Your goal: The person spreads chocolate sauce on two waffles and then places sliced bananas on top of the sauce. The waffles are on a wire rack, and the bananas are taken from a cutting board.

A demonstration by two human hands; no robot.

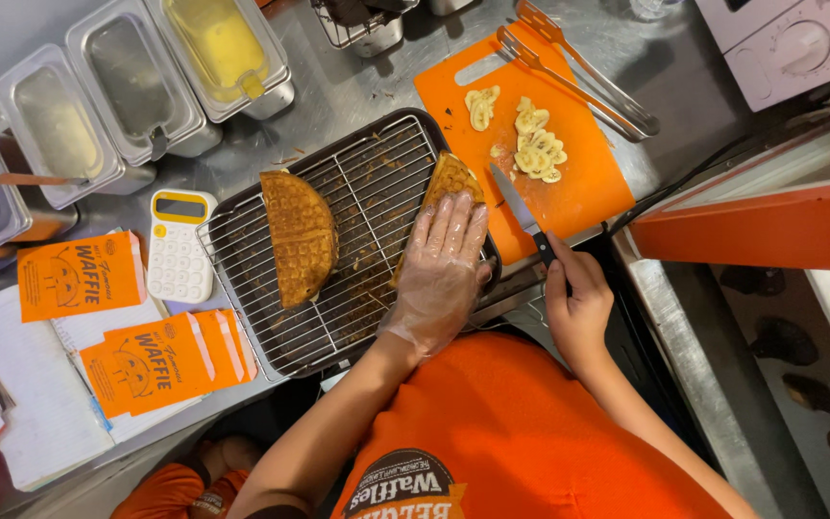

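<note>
The orange shirt (530, 432) fills the bottom of the head view. The gloved left hand (439, 269) lies flat, grip wide, on 1 folded waffle (453, 178) at the wire rack (357, 250). The right hand (576, 303) grips a knife (521, 211) over the orange cutting board (578, 183), near banana slices (535, 144).

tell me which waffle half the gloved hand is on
The right-hand waffle by the orange board; the left hand covers it. The other waffle lies untouched.

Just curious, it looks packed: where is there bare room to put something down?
Free: the orange cutting board right of the banana slices, and the wire rack between the waffle halves. Crowded: the counter's left, with calculator and paper sleeves.
</note>
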